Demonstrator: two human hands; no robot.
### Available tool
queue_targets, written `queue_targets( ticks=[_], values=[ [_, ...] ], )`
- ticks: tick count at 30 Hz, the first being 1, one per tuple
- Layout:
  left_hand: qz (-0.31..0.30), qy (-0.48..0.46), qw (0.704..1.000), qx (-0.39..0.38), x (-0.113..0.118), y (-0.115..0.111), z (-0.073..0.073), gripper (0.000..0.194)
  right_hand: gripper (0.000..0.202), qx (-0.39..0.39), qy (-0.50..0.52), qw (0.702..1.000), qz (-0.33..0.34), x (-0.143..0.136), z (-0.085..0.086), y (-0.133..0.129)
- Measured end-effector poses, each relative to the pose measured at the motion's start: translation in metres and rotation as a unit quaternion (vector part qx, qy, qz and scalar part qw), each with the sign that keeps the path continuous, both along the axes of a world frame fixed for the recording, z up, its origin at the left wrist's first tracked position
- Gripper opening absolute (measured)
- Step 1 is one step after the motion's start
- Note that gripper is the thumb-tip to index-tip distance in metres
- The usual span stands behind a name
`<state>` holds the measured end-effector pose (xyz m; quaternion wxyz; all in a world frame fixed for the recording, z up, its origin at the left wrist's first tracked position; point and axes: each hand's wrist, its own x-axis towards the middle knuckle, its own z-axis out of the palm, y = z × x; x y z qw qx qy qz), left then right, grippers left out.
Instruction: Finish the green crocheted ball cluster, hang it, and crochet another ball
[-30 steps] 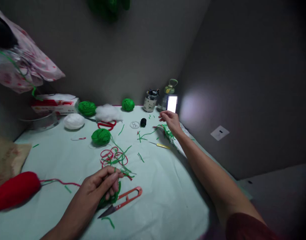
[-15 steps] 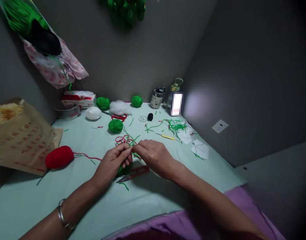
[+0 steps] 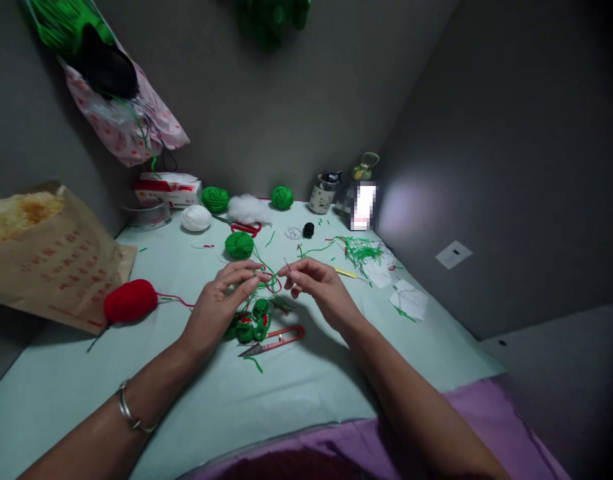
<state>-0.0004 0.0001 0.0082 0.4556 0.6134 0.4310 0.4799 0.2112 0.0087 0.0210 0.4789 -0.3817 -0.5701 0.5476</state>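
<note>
My left hand (image 3: 223, 297) is closed in a pinch on green yarn (image 3: 259, 273), its thumb and fingers pressed together. Across from it, my right hand (image 3: 319, 287) pinches a thin needle (image 3: 287, 265), its tip pointing up. Loose red and green strands hang between the hands. Below them lie small green crocheted pieces (image 3: 260, 310) with red parts, partly hidden by the left hand. Thread snips (image 3: 281, 339) with orange handles rest beside these pieces, nearest me. A green yarn ball (image 3: 239, 245) sits just beyond the left hand.
To the left are a red yarn ball (image 3: 131, 301) and a paper bag (image 3: 71, 267). Behind stand white yarn (image 3: 196, 218), red-handled scissors (image 3: 246, 229), a jar (image 3: 322, 197) and a phone (image 3: 363, 207). Yarn scraps (image 3: 361, 251) and a yellow-handled crochet hook (image 3: 346, 273) lie right.
My hands have drawn apart, the right one moving right and turning so the needle shows. The crocheted pieces and snips below are now more exposed. The view has shifted slightly.
</note>
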Motion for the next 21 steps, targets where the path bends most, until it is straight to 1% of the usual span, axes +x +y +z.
queue_targets(
  ticks=[3, 5, 7, 9, 11, 12, 15, 18, 21],
  values=[
    [-0.051, -0.003, 0.999, 0.004, 0.005, -0.006, 0.002, 0.022, 0.019, -0.042, 0.076, 0.996, 0.017, -0.013, -0.003, -0.004],
    [-0.080, -0.025, 0.996, -0.013, 0.010, -0.009, 0.000, 0.023, 0.023, -0.052, 0.090, 0.994, 0.025, -0.021, -0.006, -0.006],
    [-0.097, -0.052, 0.993, -0.048, 0.013, -0.011, -0.002, 0.023, 0.025, -0.060, 0.084, 0.994, 0.043, -0.027, -0.009, -0.008],
    [-0.111, -0.096, 0.984, -0.105, 0.015, -0.011, -0.003, 0.023, 0.026, -0.055, 0.068, 0.994, 0.060, -0.029, -0.011, -0.009],
    [-0.114, -0.147, 0.970, -0.157, 0.016, -0.011, -0.002, 0.022, 0.025, -0.028, 0.044, 0.997, 0.052, -0.029, -0.011, -0.009],
    [-0.111, -0.167, 0.965, -0.170, 0.015, -0.010, -0.001, 0.022, 0.025, -0.010, 0.032, 0.999, 0.040, -0.029, -0.011, -0.009],
    [-0.081, -0.188, 0.963, -0.175, 0.012, -0.009, 0.004, 0.019, 0.026, 0.021, 0.013, 1.000, 0.001, -0.025, -0.011, -0.007],
    [-0.083, -0.231, 0.952, -0.183, 0.010, -0.009, 0.009, 0.018, 0.027, 0.008, 0.015, 1.000, -0.018, -0.024, -0.013, -0.005],
    [-0.126, -0.282, 0.933, -0.186, 0.012, -0.012, 0.012, 0.022, 0.029, -0.017, 0.021, 1.000, -0.011, -0.026, -0.016, -0.005]
  ],
)
